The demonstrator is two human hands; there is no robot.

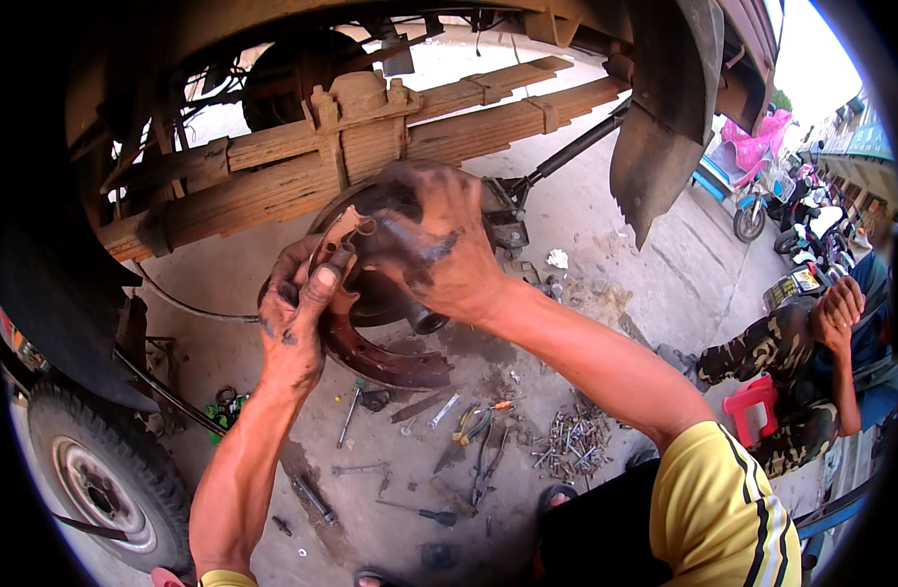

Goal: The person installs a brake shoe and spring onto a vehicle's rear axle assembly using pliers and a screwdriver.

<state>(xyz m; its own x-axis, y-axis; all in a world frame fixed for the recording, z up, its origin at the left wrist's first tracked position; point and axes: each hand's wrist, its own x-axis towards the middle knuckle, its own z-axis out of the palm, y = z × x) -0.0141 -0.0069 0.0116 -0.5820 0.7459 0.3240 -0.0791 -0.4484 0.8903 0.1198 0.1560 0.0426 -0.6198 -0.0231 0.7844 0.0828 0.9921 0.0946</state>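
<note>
A curved, reddish-brown brake shoe (382, 360) hangs around the lower left of a dark wheel hub (379, 293) under the vehicle. My left hand (297, 298) is closed on the upper part of the shoe, its thumb pressed along the inner edge near a small metal pin or tube. Over the hub's upper right reaches my right hand (439, 240), bent at the wrist and blurred by motion. Its fingertips point down toward the shoe's upper end; what they hold, if anything, is not clear. Black grease marks both hands.
Rusty leaf springs (273, 147) cross above the hub. Wrenches, pliers and screwdrivers (439, 514) lie on the concrete below, beside a pile of bolts (574, 438). A tyre (102, 474) stands at lower left. At right sits another person in camouflage trousers (762, 352), near a red stool (752, 409).
</note>
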